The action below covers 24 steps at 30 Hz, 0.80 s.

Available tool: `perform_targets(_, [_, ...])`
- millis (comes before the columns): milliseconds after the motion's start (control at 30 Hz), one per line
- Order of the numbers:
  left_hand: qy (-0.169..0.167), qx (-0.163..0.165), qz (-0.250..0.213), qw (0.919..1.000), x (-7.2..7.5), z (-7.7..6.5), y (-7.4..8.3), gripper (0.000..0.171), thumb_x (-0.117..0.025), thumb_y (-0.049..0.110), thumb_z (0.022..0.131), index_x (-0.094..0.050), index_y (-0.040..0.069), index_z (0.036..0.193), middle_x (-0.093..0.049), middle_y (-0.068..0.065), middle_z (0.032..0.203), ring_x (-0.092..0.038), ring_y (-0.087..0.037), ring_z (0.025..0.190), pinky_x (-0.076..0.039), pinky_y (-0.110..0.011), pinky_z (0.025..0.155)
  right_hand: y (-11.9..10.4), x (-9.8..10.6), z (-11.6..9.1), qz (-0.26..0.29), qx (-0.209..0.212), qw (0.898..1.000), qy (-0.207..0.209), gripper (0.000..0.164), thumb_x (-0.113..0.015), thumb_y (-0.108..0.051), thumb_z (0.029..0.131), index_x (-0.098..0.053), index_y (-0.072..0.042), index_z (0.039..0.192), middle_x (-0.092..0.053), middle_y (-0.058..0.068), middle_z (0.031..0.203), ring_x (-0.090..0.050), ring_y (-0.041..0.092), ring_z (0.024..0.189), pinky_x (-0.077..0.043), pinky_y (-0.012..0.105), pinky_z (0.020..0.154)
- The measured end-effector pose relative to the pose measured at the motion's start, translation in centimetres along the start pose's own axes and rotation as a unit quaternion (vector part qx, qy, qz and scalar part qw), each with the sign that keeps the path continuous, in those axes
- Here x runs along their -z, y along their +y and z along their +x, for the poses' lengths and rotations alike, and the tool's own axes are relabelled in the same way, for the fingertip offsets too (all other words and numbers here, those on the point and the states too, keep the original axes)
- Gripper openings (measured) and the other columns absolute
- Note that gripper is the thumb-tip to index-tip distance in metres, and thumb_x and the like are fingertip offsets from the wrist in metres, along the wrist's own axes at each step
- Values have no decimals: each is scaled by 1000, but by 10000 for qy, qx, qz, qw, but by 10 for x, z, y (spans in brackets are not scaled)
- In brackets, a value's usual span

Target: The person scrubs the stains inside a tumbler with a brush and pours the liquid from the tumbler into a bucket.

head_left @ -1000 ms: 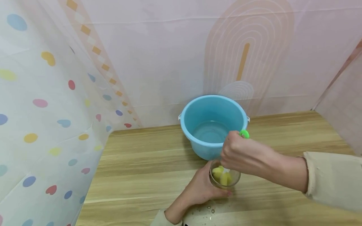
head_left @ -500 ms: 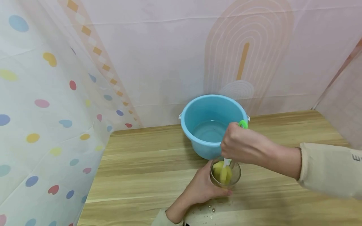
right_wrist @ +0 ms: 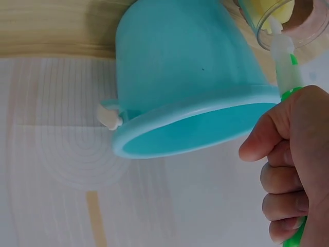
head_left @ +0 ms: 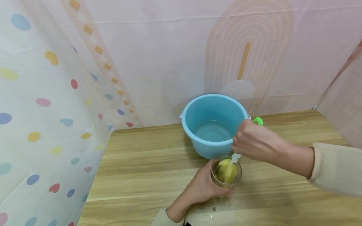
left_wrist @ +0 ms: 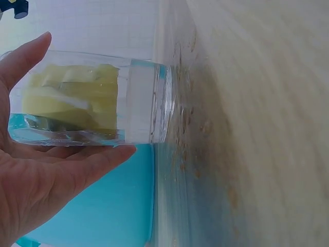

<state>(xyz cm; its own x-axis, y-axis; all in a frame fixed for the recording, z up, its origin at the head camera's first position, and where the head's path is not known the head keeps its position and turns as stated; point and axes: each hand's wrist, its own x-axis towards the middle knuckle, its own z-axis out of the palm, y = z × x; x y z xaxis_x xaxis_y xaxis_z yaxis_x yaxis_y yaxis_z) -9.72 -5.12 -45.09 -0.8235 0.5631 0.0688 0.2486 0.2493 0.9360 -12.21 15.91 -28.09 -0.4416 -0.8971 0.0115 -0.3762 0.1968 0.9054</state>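
My left hand [head_left: 199,185] grips a clear drinking glass [left_wrist: 141,103] from its left side, the thumb and fingers curved round its wall. The glass stands upright with its base close over the wet tabletop. Inside it sits the yellow sponge head [left_wrist: 72,98] of a cup brush [head_left: 235,157], pressed against the glass wall. My right hand [head_left: 257,139] holds the brush in a fist by its green and white handle [right_wrist: 288,72]. The handle leans to the right, and its green looped end pokes out above the fist.
Just behind the glass stands a light blue bucket [head_left: 207,147] with some water in the bottom. Water drops [head_left: 213,209] lie on the wooden table [head_left: 141,175] near the left hand. A patterned sheet [head_left: 169,62] hangs along the back.
My right hand has risen, then shifted right, tilting the brush handle to the right. The sponge head has turned inside the glass. My left hand and the glass stay nearly in place.
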Motion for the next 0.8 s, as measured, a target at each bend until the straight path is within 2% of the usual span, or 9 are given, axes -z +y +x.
perform_targets(100, [-41,15,-54,10000,0,1,0,94,-97,22,75,-45,19,153,-56,9,141,-55,-9,127,-44,-33,111,0,-1,-7,60,-133,9999,39,41,-57,2,60,-20,-14,52,-22,0,48,-31,11,46,-17,21,55])
perform_targets(233, [-49,72,-27,10000,0,1,2,92,-97,23,74,-46,13,151,-57,8,139,-56,-9,125,-45,-32,109,-1,2,-15,134,-294,9994,160,43,-55,5,58,-16,-13,56,-16,0,56,-22,12,51,-16,20,55])
perform_targets(433, [-8,116,58,9999,1,1,2,92,-98,24,73,-48,12,150,-58,7,139,-55,-9,125,-45,-31,108,1,14,-20,79,-269,9991,318,42,-53,3,54,-13,-12,56,-11,1,58,-17,11,54,-15,20,56])
perform_targets(600, [-14,137,24,9999,1,1,1,90,-98,23,73,-48,11,148,-59,6,138,-57,-10,123,-47,-30,106,0,22,-16,-159,-291,9985,440,42,-53,2,54,-12,-9,57,-12,1,57,-18,10,54,-14,20,56])
perform_targets(800, [-12,257,44,9997,1,0,1,90,-98,24,73,-49,16,148,-57,6,139,-56,-10,124,-45,-31,107,-1,30,-4,-292,-162,9989,338,44,-59,1,57,-16,-10,54,-17,0,51,-21,10,51,-13,21,58])
